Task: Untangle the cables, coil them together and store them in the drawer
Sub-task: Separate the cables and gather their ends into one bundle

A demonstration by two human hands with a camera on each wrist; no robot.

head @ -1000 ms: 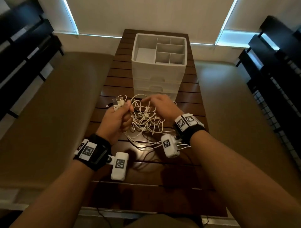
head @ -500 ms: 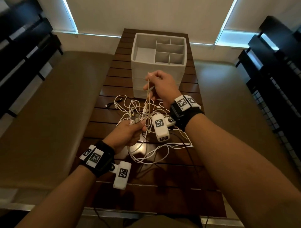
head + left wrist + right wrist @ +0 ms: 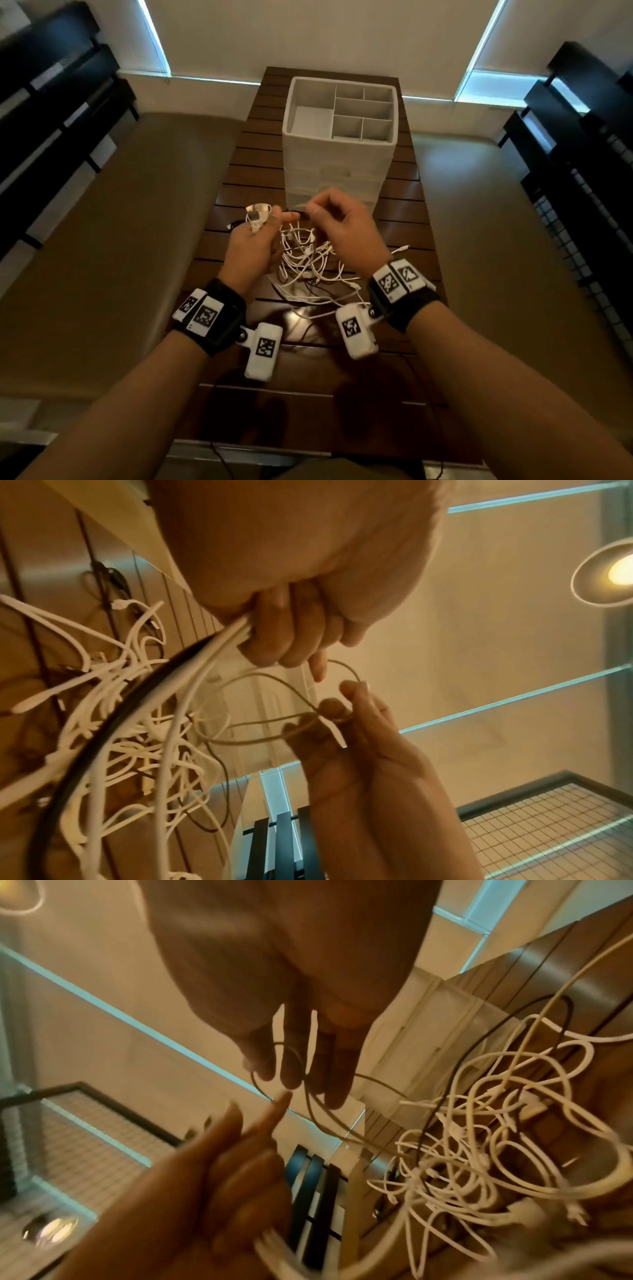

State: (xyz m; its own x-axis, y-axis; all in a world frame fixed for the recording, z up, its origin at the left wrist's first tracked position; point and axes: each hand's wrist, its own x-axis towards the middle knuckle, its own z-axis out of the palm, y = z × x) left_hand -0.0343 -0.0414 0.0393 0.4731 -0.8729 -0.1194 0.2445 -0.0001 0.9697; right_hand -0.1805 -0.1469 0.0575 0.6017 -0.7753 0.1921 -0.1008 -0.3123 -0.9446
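At mid-frame in the head view, the left hand (image 3: 251,245) grips a bunch of cables (image 3: 308,260), fingers curled round them, plug ends (image 3: 256,214) sticking up above its knuckles. Just to its right the right hand (image 3: 346,224) pinches a thin dark cable (image 3: 274,710) (looped between both hands). The tangle hangs onto the wooden table (image 3: 239,178), below the closed drawer unit (image 3: 329,171) at upper centre

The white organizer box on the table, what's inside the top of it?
The white organizer box has open compartments on top, and the ones in view look empty. Its drawers below are closed, and the hands cover part of the front, so their contents stay hidden.
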